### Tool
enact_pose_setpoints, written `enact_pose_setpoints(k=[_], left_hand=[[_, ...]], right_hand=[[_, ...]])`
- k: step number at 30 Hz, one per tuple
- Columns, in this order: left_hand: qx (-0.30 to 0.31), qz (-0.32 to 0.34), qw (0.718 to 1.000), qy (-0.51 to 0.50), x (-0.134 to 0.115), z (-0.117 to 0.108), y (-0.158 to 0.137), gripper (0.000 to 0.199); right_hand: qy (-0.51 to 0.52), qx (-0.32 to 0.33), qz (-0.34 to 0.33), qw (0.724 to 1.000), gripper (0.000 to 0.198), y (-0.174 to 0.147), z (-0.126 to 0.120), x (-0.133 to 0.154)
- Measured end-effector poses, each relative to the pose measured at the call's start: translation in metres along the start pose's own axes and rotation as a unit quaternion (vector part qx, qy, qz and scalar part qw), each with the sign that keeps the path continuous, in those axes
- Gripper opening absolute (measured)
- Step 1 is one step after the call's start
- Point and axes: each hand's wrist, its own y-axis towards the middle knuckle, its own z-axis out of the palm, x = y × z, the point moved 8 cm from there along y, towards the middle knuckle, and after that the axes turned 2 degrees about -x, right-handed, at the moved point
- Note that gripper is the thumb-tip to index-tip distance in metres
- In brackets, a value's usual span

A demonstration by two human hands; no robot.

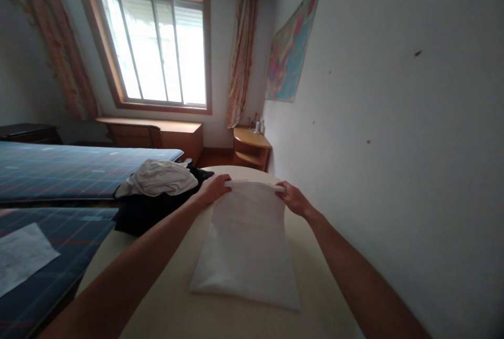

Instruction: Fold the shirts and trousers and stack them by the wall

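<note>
A white, slightly see-through plastic bag (252, 247) lies flat on a pale round-ended table (323, 297). Its far edge is folded into a narrow strip. My left hand (214, 189) pinches the left corner of that folded edge. At the right corner, my right hand (294, 197) grips the same edge between thumb and fingers. The bag's near end rests spread out towards me. Whether anything lies inside the bag I cannot tell.
Crumpled white cloth (159, 177) lies on black fabric (145, 212) at the table's left. Beyond are blue plaid mattresses (79, 171), one bearing a paper sheet (25, 255). A wall (394, 181) borders the right side. A corner shelf (252, 139) stands ahead.
</note>
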Motion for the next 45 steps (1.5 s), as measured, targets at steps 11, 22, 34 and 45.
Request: enact_pose_setpoints(k=[11, 22, 34, 45], left_hand=[[0.047, 0.118, 0.989, -0.079, -0.018, -0.027, -0.100, 0.025], [0.102, 0.180, 0.975, -0.076, -0.028, 0.012, -0.199, 0.040], [0.077, 0.231, 0.967, -0.077, -0.032, 0.024, -0.230, 0.022], [-0.030, 0.136, 0.989, -0.045, -0.053, 0.043, -0.147, 0.043]], right_hand=[[0.046, 0.031, -0.114, 0.992, 0.024, -0.098, -0.023, 0.058], [-0.007, 0.118, -0.098, 0.988, 0.031, -0.178, 0.029, 0.060], [-0.110, 0.142, -0.138, 0.974, 0.015, -0.207, 0.049, 0.057], [-0.152, 0.021, -0.071, 0.986, 0.051, -0.130, 0.070, 0.087]])
